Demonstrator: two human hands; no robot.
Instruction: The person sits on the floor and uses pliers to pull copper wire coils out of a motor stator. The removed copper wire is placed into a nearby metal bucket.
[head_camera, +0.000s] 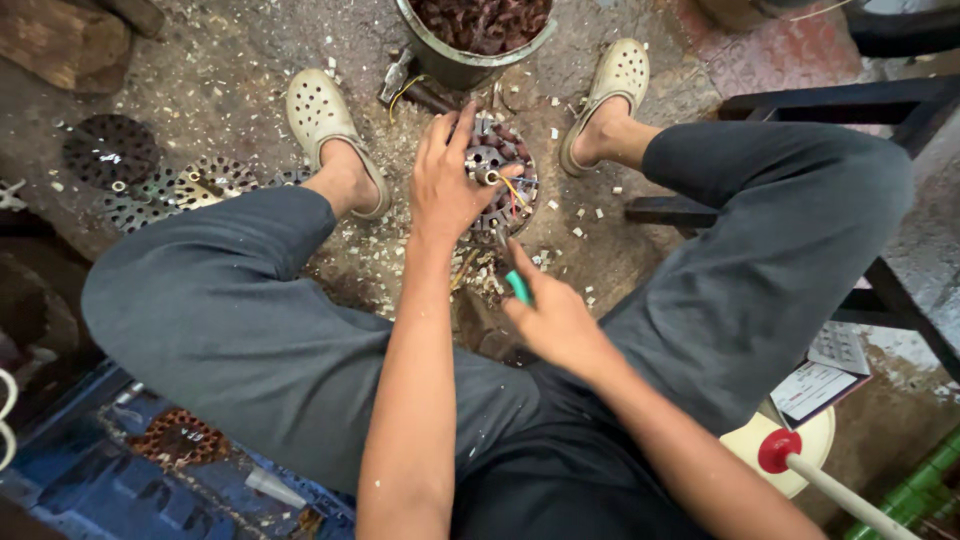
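Note:
My left hand (447, 178) rests on a round motor stator (505, 172) with copper windings and coloured wires, which lies on the floor between my feet. Its fingers grip the stator's left rim. My right hand (553, 320) holds a tool with a teal handle (517, 287), its metal tip pointing at the stator's lower edge. Both forearms reach down over my grey trousers.
A metal bucket (462, 62) of reddish-brown scraps stands just behind the stator. Perforated round metal plates (110, 150) lie on the floor at the left. A dark stool frame (850, 105) is at the right. Small white chips litter the ground. A red-knobbed white stick (800, 465) is lower right.

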